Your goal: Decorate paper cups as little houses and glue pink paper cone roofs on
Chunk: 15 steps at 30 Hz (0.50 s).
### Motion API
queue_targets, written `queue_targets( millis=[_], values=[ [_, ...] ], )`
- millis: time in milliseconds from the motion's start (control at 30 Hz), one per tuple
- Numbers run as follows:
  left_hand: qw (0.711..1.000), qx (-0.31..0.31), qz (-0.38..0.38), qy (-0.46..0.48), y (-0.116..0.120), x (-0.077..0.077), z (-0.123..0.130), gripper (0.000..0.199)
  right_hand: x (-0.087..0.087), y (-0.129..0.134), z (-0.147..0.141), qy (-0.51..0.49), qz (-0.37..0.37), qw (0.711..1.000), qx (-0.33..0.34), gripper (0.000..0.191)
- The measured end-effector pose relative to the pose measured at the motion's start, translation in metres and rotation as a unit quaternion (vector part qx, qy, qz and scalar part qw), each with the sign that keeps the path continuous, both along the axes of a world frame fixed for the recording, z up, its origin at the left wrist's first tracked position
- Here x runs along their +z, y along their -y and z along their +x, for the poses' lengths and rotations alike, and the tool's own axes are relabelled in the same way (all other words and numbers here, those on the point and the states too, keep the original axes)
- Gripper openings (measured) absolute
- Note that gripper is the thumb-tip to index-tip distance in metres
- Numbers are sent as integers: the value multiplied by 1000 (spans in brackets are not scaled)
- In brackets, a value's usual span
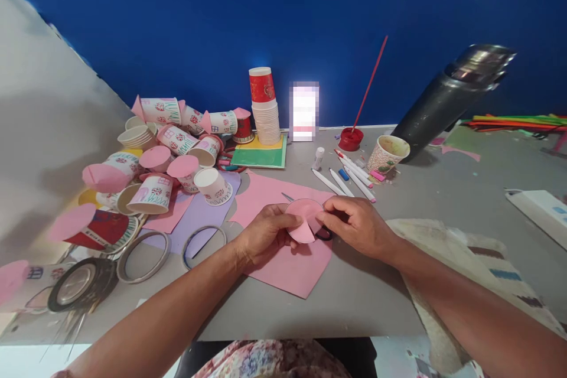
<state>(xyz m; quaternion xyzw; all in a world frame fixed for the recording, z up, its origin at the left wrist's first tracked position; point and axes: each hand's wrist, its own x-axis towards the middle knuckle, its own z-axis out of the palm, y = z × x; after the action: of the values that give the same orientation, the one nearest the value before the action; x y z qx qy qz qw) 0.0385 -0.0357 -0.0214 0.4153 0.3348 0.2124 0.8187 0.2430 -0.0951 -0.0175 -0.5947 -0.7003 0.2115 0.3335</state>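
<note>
Between my two hands is a round pink paper disc [305,210] with a wedge cut out of its lower edge. My left hand [272,227] pinches its left side, thumb on top. The fingers of my right hand [354,221] are closed on its right edge. Beneath lies a larger pink paper sheet [292,274] with curved cutouts along its upper edge. Scissors [325,234] rest on that sheet under the disc, with a blade tip and part of a black handle showing.
Decorated paper cups with pink cone tops [153,192] crowd the left, beside tape rolls [144,257] and purple paper [212,201]. Behind stand stacked cups [264,112] and a lit phone [303,112]. Markers [354,180], a stained cup [387,156], a dark flask [443,100] and a cloth [438,254] are rightward.
</note>
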Motion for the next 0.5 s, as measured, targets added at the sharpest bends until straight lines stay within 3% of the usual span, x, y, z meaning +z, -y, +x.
queue_targets(
  millis=[233, 367, 500],
  values=[
    [996, -2, 73, -42, 2, -3, -3, 26, 5, 1, -2, -78, -17, 997, -10, 25],
    [996, -12, 80, -49, 4, -5, 0, 31, 8, 2, 0, -139, -36, 990, -7, 26],
    [997, 25, 65, -25, 5, -7, 1, 27, 6, 1, 1, -203, -87, 975, 35, 33]
  ],
)
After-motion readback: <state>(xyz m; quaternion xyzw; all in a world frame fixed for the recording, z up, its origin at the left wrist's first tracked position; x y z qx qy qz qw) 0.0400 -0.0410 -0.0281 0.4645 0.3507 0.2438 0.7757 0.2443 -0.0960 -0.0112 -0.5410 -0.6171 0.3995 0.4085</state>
